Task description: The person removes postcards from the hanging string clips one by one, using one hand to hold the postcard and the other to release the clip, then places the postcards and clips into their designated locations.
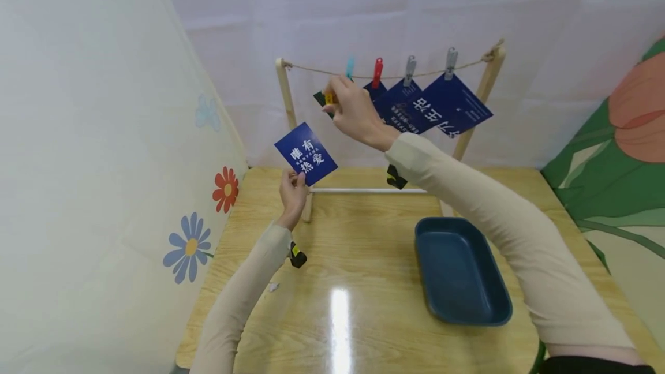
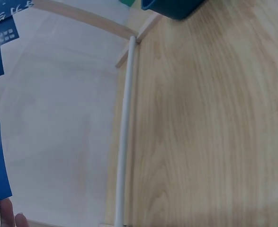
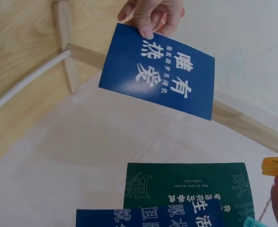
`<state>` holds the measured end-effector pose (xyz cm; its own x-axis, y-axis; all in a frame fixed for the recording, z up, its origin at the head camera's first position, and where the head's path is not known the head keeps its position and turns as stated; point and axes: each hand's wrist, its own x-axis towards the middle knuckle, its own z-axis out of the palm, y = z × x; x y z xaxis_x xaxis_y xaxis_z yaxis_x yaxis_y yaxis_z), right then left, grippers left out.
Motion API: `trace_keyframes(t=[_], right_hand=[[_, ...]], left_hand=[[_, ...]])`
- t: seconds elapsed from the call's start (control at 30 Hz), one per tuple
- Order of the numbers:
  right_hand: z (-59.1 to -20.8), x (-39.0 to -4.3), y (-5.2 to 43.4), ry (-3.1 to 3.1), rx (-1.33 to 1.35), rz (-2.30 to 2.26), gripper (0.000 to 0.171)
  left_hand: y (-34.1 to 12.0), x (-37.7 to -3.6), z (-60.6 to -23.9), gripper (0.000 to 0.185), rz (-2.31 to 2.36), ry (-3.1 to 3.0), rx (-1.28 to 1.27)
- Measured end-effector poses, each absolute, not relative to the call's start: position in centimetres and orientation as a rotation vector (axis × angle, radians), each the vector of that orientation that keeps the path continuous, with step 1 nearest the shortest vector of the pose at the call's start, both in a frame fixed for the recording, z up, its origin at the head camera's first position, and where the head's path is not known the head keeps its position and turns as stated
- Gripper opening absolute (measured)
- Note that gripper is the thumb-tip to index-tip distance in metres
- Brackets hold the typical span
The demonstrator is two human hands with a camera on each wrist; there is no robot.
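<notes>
My left hand [image 1: 294,196] pinches a blue card [image 1: 306,153] with white characters by its lower edge, left of the hanging cards. Up near the rope, my right hand [image 1: 355,109] holds a yellow clothespin [image 3: 276,166] between thumb and fingers. Behind that hand hangs a green card [image 3: 186,184], partly hidden in the head view. A light blue clothespin [image 1: 350,67], a red clothespin [image 1: 378,72] and two grey clothespins [image 1: 410,70] sit along the rope [image 1: 317,70]. Blue cards [image 1: 457,105] hang there, overlapping.
The rope runs between two posts of a wooden frame [image 1: 286,94], with a white rod [image 1: 369,190] across its base. A dark blue tray [image 1: 462,270] stands on the wooden table [image 1: 363,247] at right. A small white scrap [image 1: 273,287] lies near the left forearm.
</notes>
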<state>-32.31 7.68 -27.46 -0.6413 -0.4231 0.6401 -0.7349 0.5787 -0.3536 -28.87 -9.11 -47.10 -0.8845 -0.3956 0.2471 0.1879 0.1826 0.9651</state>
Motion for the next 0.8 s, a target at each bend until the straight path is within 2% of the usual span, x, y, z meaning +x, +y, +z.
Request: trace_keyframes(t=[0.27, 0.57, 0.8], right_hand=[[-28.7, -31.5, 8.1, -2.314, 0.98, 0.823, 0.018], [-30.0, -30.9, 9.0, -2.323, 1.086, 0.758, 0.018], [-30.9, -30.5, 10.1, -2.373, 1.073, 0.74, 0.023]], left_hand=[[-9.5, -28.0, -48.7, 0.006, -1.816, -2.02, 0.159], [-10.2, -26.5, -51.0, 0.006, -1.85, -2.067, 0.17], [-10.9, -25.7, -52.4, 0.004, -1.816, -2.186, 0.132]])
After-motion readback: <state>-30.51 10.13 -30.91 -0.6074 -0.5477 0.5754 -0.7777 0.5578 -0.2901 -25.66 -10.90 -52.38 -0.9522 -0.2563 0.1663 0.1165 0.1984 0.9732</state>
